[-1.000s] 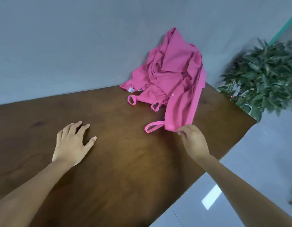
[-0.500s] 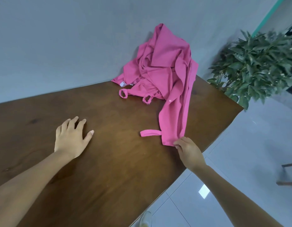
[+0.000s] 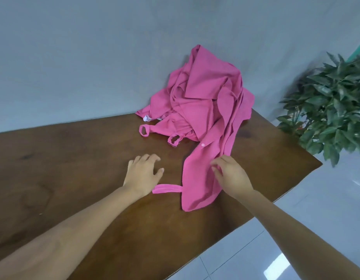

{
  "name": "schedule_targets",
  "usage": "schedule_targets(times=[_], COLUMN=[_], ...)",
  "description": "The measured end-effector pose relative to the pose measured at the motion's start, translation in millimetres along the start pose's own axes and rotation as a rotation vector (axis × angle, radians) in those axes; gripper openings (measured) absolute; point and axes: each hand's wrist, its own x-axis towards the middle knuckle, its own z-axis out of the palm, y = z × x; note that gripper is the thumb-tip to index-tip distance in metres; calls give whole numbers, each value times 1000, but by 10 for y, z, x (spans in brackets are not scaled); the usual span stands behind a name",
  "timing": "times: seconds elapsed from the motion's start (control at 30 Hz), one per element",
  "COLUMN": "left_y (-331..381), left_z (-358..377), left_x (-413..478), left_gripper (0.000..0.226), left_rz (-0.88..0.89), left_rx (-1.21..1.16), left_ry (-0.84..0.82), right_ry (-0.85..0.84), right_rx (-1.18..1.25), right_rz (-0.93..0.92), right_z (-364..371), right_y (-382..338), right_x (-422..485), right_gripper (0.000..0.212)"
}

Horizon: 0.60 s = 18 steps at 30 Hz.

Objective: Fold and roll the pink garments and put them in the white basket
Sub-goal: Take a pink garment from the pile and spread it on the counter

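One view to call, the head camera. Both hands sit mid-frame. My left hand [image 3: 143, 174] has slid in from the left of the frame and now lies just beside the cloth. Its fingers are spread and slightly bent, tips on the brown table [image 3: 74, 168], holding nothing. My right hand [image 3: 232, 175] is on the long strip drawn out of the pink garments [image 3: 199, 102]. Its fingers curl down onto the fabric and look to pinch the strip's right edge, though the hand itself hides the exact pinch.

That strip has come further down the frame in the last second. Its end now lies below both hands, and its flat pink tab [image 3: 167, 188] reaches out to the left wrist. The rest of the heap is bunched in the upper centre-right, at the table's far edge against the grey wall [image 3: 94, 57], with a potted plant [image 3: 332, 102] at the right edge. No white basket is in view.

My read is that one garment is being freed and drawn out to lie flat. No fold or roll shows yet, so the task is barely begun.
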Motion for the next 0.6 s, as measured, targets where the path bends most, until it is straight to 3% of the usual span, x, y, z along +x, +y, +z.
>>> schedule_targets(times=[0.27,0.6], left_y=[947,1336], left_z=[489,741], left_x=[669,985], left_gripper=[37,14], left_rz=[-136,-441], left_rx=[-226,-346], left_ry=[-23,36], right_ry=[-44,-164], right_rx=[-32,-254], right_rz=[-117,-327], right_z=[-137,-323], right_y=[704,1199], right_x=[725,1530], right_gripper=[22,54])
